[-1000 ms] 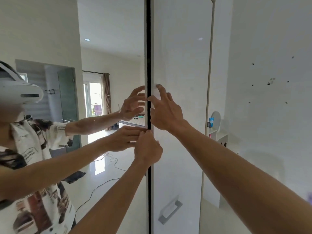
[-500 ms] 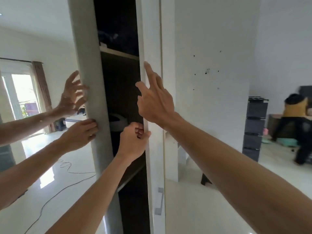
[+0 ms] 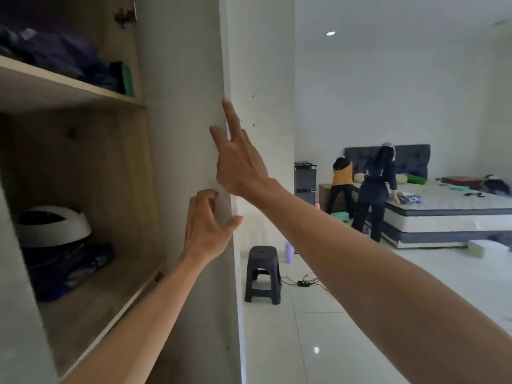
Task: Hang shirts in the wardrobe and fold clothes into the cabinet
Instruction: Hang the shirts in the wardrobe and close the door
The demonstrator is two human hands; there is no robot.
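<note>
Swung wide since a moment ago, the tall pale wardrobe door (image 3: 188, 162) exposes wooden shelves (image 3: 83, 87). Right hand (image 3: 238, 162) presses its edge, fingers straight; left hand (image 3: 206, 225) below grips it. Releasing carelessly could pinch fingers.

Wardrobe door (image 3: 188, 134) swung from shut, through ajar, to wide open; mirror reflection gone. Shelves (image 3: 83, 87) now exposed left of door. Left hand (image 3: 206, 231) gone from clenched grip to curled fingers on door's edge; right hand (image 3: 239, 162) fingers extended along same edge.
</note>
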